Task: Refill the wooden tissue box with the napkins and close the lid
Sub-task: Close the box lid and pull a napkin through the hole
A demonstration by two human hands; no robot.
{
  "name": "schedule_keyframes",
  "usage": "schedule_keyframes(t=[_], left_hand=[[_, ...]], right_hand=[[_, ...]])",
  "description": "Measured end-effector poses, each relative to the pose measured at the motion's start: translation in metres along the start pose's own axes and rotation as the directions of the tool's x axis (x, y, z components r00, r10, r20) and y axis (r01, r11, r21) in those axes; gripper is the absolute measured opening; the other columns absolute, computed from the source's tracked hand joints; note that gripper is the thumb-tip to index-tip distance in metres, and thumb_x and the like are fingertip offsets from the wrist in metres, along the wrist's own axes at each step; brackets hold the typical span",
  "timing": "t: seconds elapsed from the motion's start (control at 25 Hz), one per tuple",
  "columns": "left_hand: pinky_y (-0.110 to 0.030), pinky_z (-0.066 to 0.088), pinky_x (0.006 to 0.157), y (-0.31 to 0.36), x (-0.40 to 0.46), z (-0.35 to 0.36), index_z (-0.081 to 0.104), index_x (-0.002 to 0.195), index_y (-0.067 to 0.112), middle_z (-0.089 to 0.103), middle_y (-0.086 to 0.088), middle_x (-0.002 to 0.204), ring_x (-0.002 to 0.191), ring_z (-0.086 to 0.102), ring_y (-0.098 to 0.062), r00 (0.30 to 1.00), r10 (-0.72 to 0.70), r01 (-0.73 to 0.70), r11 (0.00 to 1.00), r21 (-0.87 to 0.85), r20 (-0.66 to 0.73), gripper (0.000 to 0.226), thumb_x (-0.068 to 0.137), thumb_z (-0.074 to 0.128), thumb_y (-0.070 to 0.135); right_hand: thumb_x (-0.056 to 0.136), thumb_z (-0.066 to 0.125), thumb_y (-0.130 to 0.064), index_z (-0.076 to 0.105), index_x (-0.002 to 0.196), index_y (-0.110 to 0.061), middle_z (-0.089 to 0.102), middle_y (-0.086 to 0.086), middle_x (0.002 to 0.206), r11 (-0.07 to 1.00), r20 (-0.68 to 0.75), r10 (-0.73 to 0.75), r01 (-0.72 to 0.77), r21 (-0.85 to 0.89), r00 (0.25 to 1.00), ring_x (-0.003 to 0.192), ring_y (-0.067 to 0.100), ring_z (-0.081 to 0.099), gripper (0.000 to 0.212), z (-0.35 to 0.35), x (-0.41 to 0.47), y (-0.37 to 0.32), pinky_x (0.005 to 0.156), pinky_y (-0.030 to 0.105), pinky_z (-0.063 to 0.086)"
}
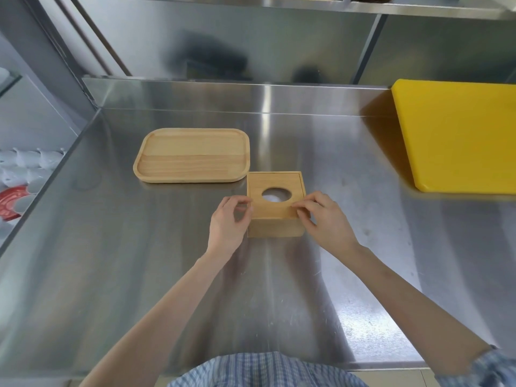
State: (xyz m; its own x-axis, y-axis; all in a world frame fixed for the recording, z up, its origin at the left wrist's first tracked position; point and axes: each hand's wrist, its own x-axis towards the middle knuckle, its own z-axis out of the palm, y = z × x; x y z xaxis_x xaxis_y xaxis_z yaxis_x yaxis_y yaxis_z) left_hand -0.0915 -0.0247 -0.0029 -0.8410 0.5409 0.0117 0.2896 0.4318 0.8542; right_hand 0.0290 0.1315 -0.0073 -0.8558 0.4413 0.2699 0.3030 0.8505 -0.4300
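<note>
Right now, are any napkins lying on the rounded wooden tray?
No, the rounded wooden tray lies bare on the steel counter.

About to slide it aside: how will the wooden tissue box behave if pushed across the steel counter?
The wooden tissue box looks rigid, low and square, so it should slide rather than tip. The steel counter is smooth and shiny, so it may skid easily. The lid sits flush, so it probably won't shift.
</note>
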Motion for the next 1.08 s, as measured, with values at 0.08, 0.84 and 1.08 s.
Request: schedule_keyframes(t=[0.08,0.84,1.08], left_hand=[[0.000,0.038,0.070,0.007,0.006,0.002,0.059,0.114,0.011,0.062,0.000,0.116,0.095,0.056,-0.008,0.984,-0.173,0.175,0.977,-0.122,0.033,0.025,0.091,0.054,0.019],[-0.023,0.034,0.094,0.007,0.019,0.015,0.041,0.137,0.016,0.052,-0.003,0.137,0.126,0.048,-0.018,0.895,-0.387,0.434,0.870,-0.233,0.220,0.045,0.094,0.048,0.027],[-0.023,0.035,0.093,0.006,0.019,0.015,0.042,0.136,0.017,0.052,-0.002,0.137,0.125,0.048,-0.017,0.897,-0.382,0.429,0.875,-0.225,0.224,0.044,0.094,0.048,0.028]], right_hand=[[0.088,0.056,-0.010,0.071,0.101,-0.010,0.064,0.011,0.100,0.999,0.085,0.022,-0.020,-0.027,0.996,0.095,0.030,0.061,0.020,-0.006,0.014,-0.004,0.087,0.042,0.050],[0.084,0.063,-0.021,0.076,0.089,-0.019,0.030,0.003,0.153,0.844,0.614,-0.084,0.384,-0.375,0.785,0.135,0.023,0.032,0.014,0.012,0.109,-0.038,0.109,0.040,0.033],[0.087,0.058,-0.024,0.077,0.091,-0.022,0.033,0.001,0.152,0.899,0.552,-0.159,0.351,-0.262,0.819,0.139,0.021,0.027,0.019,0.006,0.102,-0.033,0.116,0.036,0.018]])
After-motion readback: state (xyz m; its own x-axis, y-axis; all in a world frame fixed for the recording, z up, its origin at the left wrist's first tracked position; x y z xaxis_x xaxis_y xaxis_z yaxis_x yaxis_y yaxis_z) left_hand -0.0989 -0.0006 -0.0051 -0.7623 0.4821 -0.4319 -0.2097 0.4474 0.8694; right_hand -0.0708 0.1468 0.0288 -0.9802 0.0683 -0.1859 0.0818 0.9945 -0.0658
